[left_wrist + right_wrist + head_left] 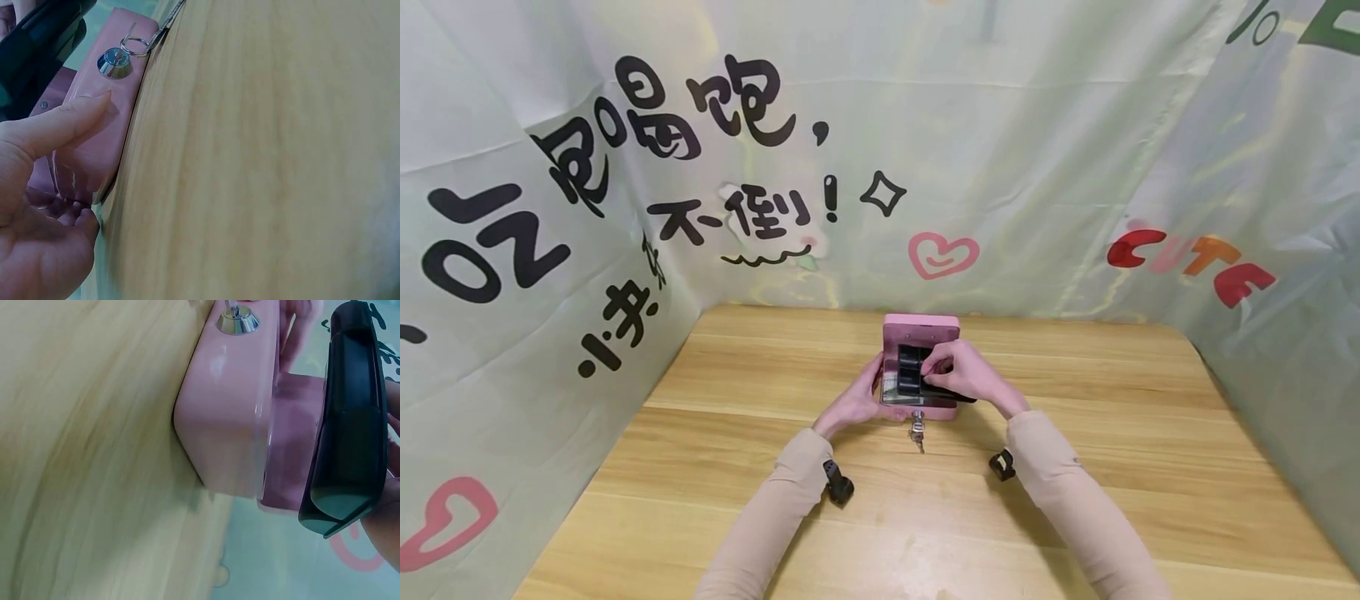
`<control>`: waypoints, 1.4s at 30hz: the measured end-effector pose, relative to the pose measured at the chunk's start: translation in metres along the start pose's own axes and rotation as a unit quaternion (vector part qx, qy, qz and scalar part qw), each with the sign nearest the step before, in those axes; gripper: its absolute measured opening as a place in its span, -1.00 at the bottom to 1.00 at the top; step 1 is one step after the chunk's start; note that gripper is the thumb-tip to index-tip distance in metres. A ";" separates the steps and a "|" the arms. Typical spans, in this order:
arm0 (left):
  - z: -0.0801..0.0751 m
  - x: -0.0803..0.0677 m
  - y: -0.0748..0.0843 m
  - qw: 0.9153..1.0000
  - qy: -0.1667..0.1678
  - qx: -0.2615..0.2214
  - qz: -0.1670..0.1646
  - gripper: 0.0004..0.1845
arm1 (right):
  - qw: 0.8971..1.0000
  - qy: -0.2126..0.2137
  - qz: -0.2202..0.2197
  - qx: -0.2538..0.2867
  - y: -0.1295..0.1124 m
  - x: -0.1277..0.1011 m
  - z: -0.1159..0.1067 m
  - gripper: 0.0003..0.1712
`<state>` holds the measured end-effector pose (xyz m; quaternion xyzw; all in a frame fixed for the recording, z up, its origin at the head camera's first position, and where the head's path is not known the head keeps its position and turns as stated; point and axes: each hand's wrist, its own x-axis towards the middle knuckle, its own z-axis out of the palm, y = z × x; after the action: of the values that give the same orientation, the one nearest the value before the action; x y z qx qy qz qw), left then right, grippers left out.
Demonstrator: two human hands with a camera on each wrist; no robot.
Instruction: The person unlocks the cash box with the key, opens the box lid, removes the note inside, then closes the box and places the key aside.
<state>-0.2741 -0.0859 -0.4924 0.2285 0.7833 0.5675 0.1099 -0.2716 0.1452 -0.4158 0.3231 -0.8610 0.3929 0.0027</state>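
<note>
Head view: the left hand (859, 402) holds a pink metal box (940, 413) on a brown wooden table (910, 517); the right hand (962, 372) pinches a black plastic tray (910, 382). Left wrist view: the thumb lies near a round silver lock (114, 65). Right wrist view: the tray is just above the box.

Pink box (940, 412) part-hidden by black tray (909, 368), keys (917, 433) indistinct

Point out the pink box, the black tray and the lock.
Pink box (228, 394): right wrist view, on the wall that bears the lock.
Black tray (351, 425): right wrist view, on the side facing the camera.
Lock (114, 66): left wrist view, on its shiny metal collar.
</note>
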 end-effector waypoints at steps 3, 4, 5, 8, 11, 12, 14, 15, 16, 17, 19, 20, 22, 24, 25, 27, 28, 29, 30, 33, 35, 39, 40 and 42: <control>0.000 -0.001 0.000 1.000 -0.002 -0.001 -0.002 0.28 | 1.000 0.003 -0.001 0.002 0.001 -0.005 -0.003 -0.94; 0.000 0.000 0.000 1.000 -0.002 -0.002 -0.003 0.28 | 1.000 0.004 -0.001 0.003 0.001 -0.007 -0.004 -0.93; 0.000 -0.001 0.000 1.000 -0.002 -0.003 -0.005 0.28 | 1.000 0.004 -0.002 0.003 0.002 -0.009 -0.005 -0.92; 0.000 -0.001 0.001 1.000 -0.002 -0.004 -0.011 0.29 | 1.000 0.009 -0.006 0.003 0.005 -0.014 -0.009 -0.92; 0.000 -0.001 0.002 1.000 -0.003 0.000 -0.019 0.30 | 1.000 0.013 -0.008 -0.001 0.009 -0.021 -0.014 -0.91; 0.000 -0.001 0.002 1.000 -0.004 0.002 -0.020 0.30 | 1.000 0.016 -0.006 -0.003 0.011 -0.024 -0.016 -0.91; 0.000 0.000 0.002 1.000 -0.007 0.007 -0.022 0.31 | 1.000 0.019 -0.001 -0.003 0.014 -0.030 -0.020 -0.91; 0.000 0.000 0.002 1.000 -0.007 0.011 -0.023 0.31 | 1.000 0.022 0.002 -0.004 0.017 -0.033 -0.022 -0.90; 0.000 0.000 0.002 1.000 -0.008 0.011 -0.022 0.31 | 1.000 0.025 0.007 -0.004 0.019 -0.036 -0.025 -0.90; 0.000 0.001 0.002 1.000 -0.009 0.010 -0.019 0.31 | 1.000 0.028 0.010 -0.005 0.021 -0.039 -0.027 -0.91; 0.000 0.000 0.002 1.000 -0.009 0.009 -0.013 0.30 | 0.999 0.034 0.014 -0.005 0.026 -0.044 -0.032 -0.92; -0.001 0.000 0.002 1.000 -0.009 0.008 -0.010 0.30 | 0.999 0.038 0.018 -0.007 0.028 -0.046 -0.034 -0.92; -0.001 0.000 0.003 1.000 -0.011 0.005 -0.006 0.29 | 0.999 0.046 0.023 -0.004 0.033 -0.051 -0.038 -0.92; -0.001 0.000 0.003 1.000 -0.012 0.006 -0.007 0.29 | 0.998 0.055 0.028 0.003 0.038 -0.055 -0.041 -0.91; -0.001 0.000 0.002 1.000 -0.012 0.007 -0.009 0.29 | 0.998 0.059 0.031 0.006 0.040 -0.058 -0.042 -0.91; -0.001 0.000 0.002 1.000 -0.011 0.007 -0.011 0.29 | 0.997 0.065 0.037 0.013 0.044 -0.062 -0.045 -0.90; -0.001 -0.001 0.002 1.000 -0.010 0.008 -0.012 0.29 | 0.997 0.067 0.038 0.013 0.046 -0.064 -0.047 -0.90; -0.001 -0.001 0.002 1.000 -0.009 0.008 -0.012 0.29 | 0.997 0.069 0.041 0.015 0.047 -0.065 -0.048 -0.90; 0.000 -0.001 0.003 1.000 -0.007 0.011 -0.016 0.30 | 0.997 0.069 0.043 0.013 0.049 -0.067 -0.050 -0.91; 0.000 -0.002 0.004 0.999 -0.002 0.017 -0.027 0.31 | 0.996 0.067 0.053 0.006 0.054 -0.070 -0.055 -0.91; 0.000 -0.002 0.004 0.999 0.002 0.018 -0.034 0.32 | 0.996 0.065 0.059 -0.002 0.058 -0.072 -0.057 -0.92; 0.001 -0.002 0.003 0.999 0.003 0.014 -0.036 0.33 | 0.996 0.060 0.063 -0.011 0.066 -0.075 -0.059 -0.92; 0.001 -0.002 0.003 0.999 0.004 0.013 -0.033 0.32 | 0.996 0.058 0.064 -0.010 0.067 -0.075 -0.060 -0.93; 0.001 -0.002 0.003 1.000 0.001 0.010 -0.029 0.31 | 0.996 0.054 0.068 -0.004 0.069 -0.076 -0.060 -0.93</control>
<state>-0.2713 -0.0855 -0.4898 0.2064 0.7954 0.5564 0.1234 -0.2650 0.2610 -0.4406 0.2421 -0.8810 0.4058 0.0239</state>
